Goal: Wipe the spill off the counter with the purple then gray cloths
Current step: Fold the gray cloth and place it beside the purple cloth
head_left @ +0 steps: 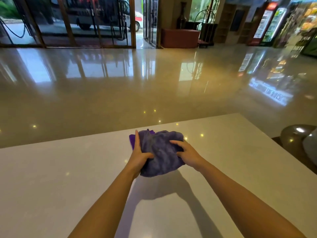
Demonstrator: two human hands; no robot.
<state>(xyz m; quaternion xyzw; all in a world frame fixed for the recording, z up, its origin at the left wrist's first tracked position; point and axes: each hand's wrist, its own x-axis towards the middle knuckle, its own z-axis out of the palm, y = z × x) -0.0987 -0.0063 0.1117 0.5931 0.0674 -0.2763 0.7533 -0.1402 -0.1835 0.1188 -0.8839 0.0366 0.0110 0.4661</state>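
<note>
bunched purple cloth (161, 152) on white counter (51, 169), left hand (139, 154) gripping its left edge, thumb pressed in, right hand (187, 152) fingers curled into its right side

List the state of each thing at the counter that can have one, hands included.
counter: glossy white, no spill visible.
cloth: bunched between both hands, dull purple-grey; a brighter purple edge shows at its left.
left hand: grips the cloth's left side, thumb pressed in.
right hand: fingers curled, gripping its right side.
</note>
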